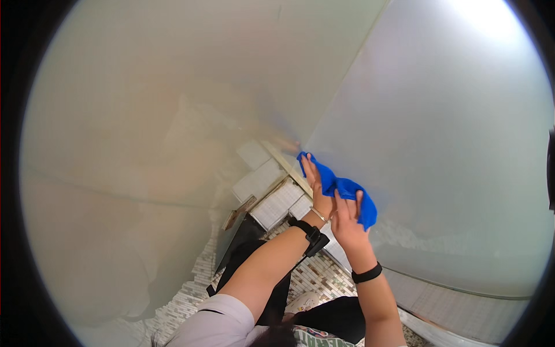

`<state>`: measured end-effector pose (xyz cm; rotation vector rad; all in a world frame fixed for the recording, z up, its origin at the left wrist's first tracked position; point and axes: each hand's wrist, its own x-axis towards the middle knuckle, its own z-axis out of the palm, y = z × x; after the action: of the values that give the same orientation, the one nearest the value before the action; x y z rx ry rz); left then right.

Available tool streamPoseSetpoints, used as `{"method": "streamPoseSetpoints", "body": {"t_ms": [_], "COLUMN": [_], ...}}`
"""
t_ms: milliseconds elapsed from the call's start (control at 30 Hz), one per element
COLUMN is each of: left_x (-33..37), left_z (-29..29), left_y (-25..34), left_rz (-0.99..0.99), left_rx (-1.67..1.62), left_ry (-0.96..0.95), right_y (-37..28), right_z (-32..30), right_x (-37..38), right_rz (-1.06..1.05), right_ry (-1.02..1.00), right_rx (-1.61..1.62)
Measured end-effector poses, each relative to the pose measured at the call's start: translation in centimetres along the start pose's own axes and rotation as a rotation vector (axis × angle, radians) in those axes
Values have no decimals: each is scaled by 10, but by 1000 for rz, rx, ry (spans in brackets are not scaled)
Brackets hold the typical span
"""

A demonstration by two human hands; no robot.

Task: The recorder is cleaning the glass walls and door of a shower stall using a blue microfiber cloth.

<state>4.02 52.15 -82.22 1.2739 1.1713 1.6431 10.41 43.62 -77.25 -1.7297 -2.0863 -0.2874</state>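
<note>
A bright blue cloth (349, 187) lies in loose folds against the glossy pale wall, close to the corner where two panels meet. My left hand (321, 195) reaches to its far end, fingers long and pressed together on the fabric. Just to the right, my right hand (348, 224) has its fingers on the cloth's nearer part, beside the left wrist. Both hands hold the cloth to the surface; the palms' undersides are hidden. A black strap with a small device (314, 237) is on my left wrist, and a black band (367, 273) circles the right.
White box-like blocks (276, 205) stand low by the corner, next to a dark flat panel (231, 240). Small mosaic tiles (315, 276) cover the floor around my legs. A light ledge (462, 309) runs along the foot of the right panel (457, 144).
</note>
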Motion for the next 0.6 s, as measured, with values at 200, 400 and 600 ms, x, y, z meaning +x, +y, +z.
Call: {"method": "streamPoseSetpoints", "body": {"t_ms": [200,400,600], "left_x": [-35,-65,-87], "left_z": [-40,-12,-1], "left_y": [-168,-149,-125], "left_rz": [23,-325,-566], "left_rx": [617,279,127], "left_ry": [-223,-535,-718], "right_y": [-21,-9,10], "right_z": [61,65,37], "right_x": [-1,-26,-60], "right_rz": [196,647,358], "right_ry": [-90,-198,-148], "right_rx": [432,794,372]}}
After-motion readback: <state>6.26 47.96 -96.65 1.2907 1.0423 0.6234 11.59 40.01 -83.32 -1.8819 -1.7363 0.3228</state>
